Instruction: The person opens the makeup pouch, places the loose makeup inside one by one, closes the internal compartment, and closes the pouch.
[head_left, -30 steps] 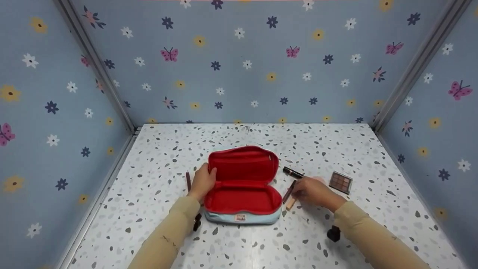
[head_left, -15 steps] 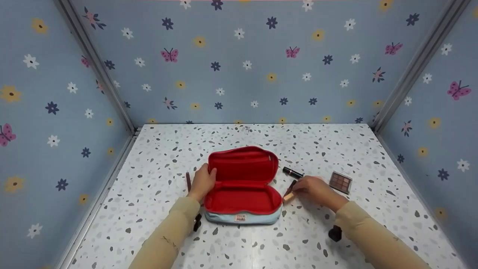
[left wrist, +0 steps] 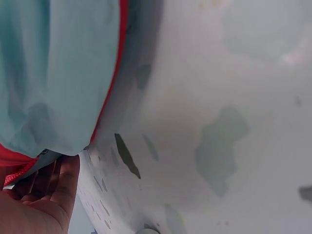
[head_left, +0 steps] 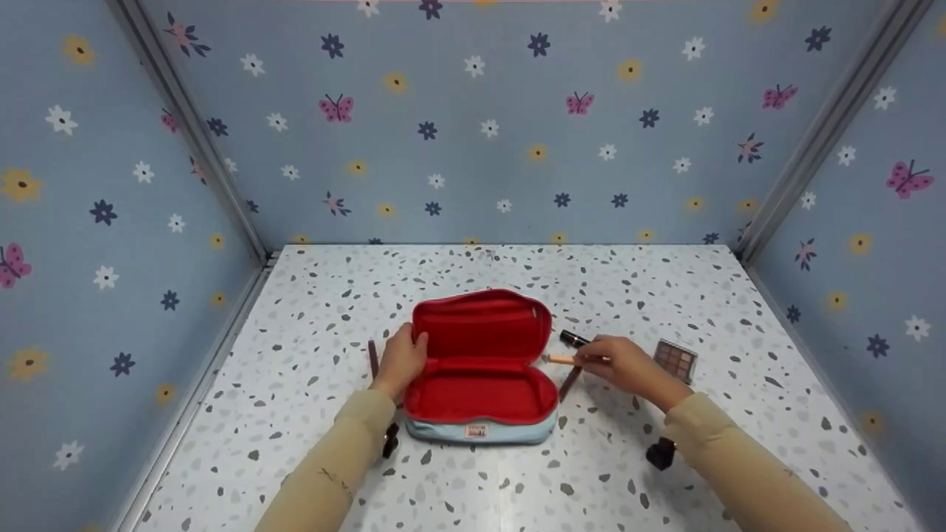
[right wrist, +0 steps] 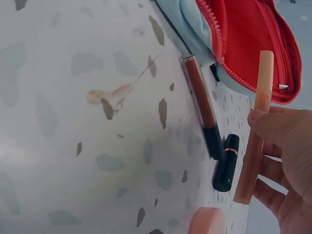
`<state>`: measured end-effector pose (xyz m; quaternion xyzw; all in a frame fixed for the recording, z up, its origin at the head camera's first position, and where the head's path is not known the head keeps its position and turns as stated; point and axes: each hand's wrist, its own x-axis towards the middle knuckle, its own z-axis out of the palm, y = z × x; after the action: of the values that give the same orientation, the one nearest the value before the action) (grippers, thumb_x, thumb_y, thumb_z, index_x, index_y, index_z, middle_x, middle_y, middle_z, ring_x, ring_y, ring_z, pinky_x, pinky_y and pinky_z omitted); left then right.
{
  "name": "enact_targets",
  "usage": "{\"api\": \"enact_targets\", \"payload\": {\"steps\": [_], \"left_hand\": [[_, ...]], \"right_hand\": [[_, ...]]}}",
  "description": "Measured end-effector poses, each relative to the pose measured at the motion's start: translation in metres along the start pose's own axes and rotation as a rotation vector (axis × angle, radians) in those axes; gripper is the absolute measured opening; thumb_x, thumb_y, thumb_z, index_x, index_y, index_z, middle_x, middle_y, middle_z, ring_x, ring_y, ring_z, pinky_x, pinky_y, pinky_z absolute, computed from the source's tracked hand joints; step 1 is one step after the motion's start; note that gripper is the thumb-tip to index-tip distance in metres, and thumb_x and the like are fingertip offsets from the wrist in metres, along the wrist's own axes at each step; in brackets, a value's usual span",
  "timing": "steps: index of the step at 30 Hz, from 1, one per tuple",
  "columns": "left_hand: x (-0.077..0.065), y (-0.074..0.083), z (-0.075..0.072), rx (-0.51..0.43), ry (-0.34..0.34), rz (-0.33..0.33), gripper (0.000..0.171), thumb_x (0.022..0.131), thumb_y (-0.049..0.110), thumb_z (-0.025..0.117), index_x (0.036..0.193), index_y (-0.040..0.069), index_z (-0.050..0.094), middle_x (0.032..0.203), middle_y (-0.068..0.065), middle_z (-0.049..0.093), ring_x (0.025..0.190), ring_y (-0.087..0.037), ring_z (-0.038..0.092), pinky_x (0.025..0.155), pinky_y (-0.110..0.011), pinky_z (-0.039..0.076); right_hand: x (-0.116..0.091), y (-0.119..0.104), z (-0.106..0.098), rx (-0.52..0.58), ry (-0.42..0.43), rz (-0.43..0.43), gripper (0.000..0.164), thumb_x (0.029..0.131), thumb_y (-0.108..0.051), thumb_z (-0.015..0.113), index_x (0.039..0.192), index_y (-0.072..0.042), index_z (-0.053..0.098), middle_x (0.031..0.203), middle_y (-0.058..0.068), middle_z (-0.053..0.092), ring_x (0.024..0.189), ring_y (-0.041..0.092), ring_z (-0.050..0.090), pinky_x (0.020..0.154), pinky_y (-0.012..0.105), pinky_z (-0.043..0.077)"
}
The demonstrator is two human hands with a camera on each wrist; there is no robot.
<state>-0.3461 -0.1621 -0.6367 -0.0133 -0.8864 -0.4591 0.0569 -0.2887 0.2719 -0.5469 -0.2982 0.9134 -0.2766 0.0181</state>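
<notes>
An unzipped pale-blue cosmetics pouch (head_left: 480,433) with a red lining lies in the middle of the table, its lid tipped back. At the lid's left edge my left hand (head_left: 400,360) grips the fabric, thumb inside. My right hand (head_left: 627,366) pinches a slim peach-coloured cosmetic tube (right wrist: 261,105) between thumb and fingers, raised off the table, its far end pointing at the pouch's right side. Below it in the right wrist view lie a brown-red lip gloss tube (right wrist: 201,92) with a black cap and a black lipstick (right wrist: 226,165).
An eyeshadow palette (head_left: 675,360) lies right of my right hand. A round pink item (right wrist: 206,222) shows at the right wrist view's bottom edge. Left of my left hand is a dark red stick (head_left: 372,356). Patterned walls (head_left: 473,148) border the speckled table (head_left: 488,488).
My right hand has picked the peach tube up from beside the lip gloss and turned it level, its end now pointing left. The left hand and the pouch have stayed put.
</notes>
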Motion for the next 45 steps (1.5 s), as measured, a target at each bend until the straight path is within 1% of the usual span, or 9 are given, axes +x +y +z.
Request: {"api": "enact_targets", "payload": {"steps": [2,8,10,19,28,31,39,42,45], "left_hand": [[-0.003,0.006,-0.003,-0.001,0.003,0.005,0.024,0.111,0.023,0.052,0.113,0.001,0.063,0.102,-0.017,0.073,0.095,-0.028,0.069,0.091,-0.045,0.057],[-0.030,0.053,-0.024,-0.073,-0.020,0.004,0.021,0.111,0.012,0.053,0.119,-0.007,0.061,0.115,-0.028,0.072,0.110,-0.041,0.072,0.099,-0.055,0.060],[-0.033,0.059,-0.025,-0.071,-0.022,0.006,0.020,0.111,0.010,0.052,0.120,-0.007,0.060,0.116,-0.028,0.072,0.112,-0.041,0.072,0.100,-0.054,0.060],[-0.032,0.057,-0.024,-0.068,-0.032,-0.001,0.020,0.112,0.009,0.051,0.121,-0.006,0.060,0.115,-0.027,0.072,0.108,-0.039,0.072,0.099,-0.053,0.060],[-0.033,0.057,-0.026,-0.069,-0.069,0.005,0.027,0.111,0.006,0.048,0.132,-0.008,0.058,0.130,-0.029,0.070,0.123,-0.041,0.067,0.114,-0.056,0.052],[-0.025,0.042,-0.020,-0.073,-0.058,0.048,0.027,0.110,0.006,0.048,0.132,-0.007,0.058,0.129,-0.030,0.070,0.122,-0.042,0.068,0.113,-0.056,0.053],[0.012,-0.028,0.006,0.003,-0.074,0.163,0.030,0.110,0.012,0.048,0.134,-0.003,0.057,0.128,-0.025,0.072,0.123,-0.039,0.070,0.110,-0.056,0.056],[0.016,-0.035,0.007,0.018,-0.084,0.175,0.031,0.109,0.011,0.047,0.135,-0.003,0.056,0.128,-0.025,0.071,0.124,-0.040,0.070,0.110,-0.056,0.056],[0.010,-0.027,0.003,0.016,-0.092,0.152,0.031,0.109,0.010,0.047,0.137,-0.002,0.055,0.131,-0.024,0.070,0.126,-0.038,0.069,0.113,-0.055,0.054]], "right_hand": [[0.001,-0.001,-0.002,0.015,0.012,0.000,0.016,0.099,-0.003,0.076,0.112,-0.009,0.083,0.099,0.005,0.077,0.089,0.019,0.069,0.079,0.034,0.059],[0.004,-0.002,-0.006,0.051,0.054,-0.021,0.016,0.100,-0.004,0.075,0.113,-0.008,0.083,0.099,0.006,0.076,0.086,0.014,0.066,0.076,0.030,0.057],[0.005,-0.003,-0.006,0.067,0.068,-0.027,0.016,0.100,-0.003,0.075,0.114,-0.007,0.083,0.098,0.007,0.076,0.085,0.012,0.064,0.074,0.028,0.055],[0.014,-0.014,-0.007,0.105,0.084,0.020,0.018,0.103,-0.009,0.074,0.119,-0.007,0.081,0.108,0.009,0.081,0.092,0.016,0.071,0.081,0.031,0.060],[0.027,-0.026,-0.005,0.120,0.088,0.054,0.019,0.105,-0.009,0.071,0.121,-0.004,0.079,0.111,0.012,0.080,0.090,0.015,0.068,0.080,0.031,0.059],[0.031,-0.030,-0.004,0.136,0.095,0.070,0.019,0.105,-0.008,0.069,0.122,0.000,0.077,0.107,0.014,0.078,0.085,0.016,0.065,0.075,0.030,0.057],[0.041,-0.041,-0.002,0.161,0.131,0.110,0.018,0.104,-0.001,0.067,0.121,0.002,0.073,0.107,0.017,0.077,0.084,0.016,0.062,0.074,0.029,0.056],[0.046,-0.045,-0.001,0.167,0.155,0.080,0.017,0.104,-0.002,0.068,0.120,0.002,0.074,0.111,0.017,0.078,0.090,0.019,0.068,0.081,0.035,0.060],[0.050,-0.049,0.000,0.183,0.187,0.051,0.017,0.104,-0.003,0.070,0.119,0.002,0.076,0.112,0.017,0.080,0.095,0.025,0.074,0.087,0.042,0.064]]}}
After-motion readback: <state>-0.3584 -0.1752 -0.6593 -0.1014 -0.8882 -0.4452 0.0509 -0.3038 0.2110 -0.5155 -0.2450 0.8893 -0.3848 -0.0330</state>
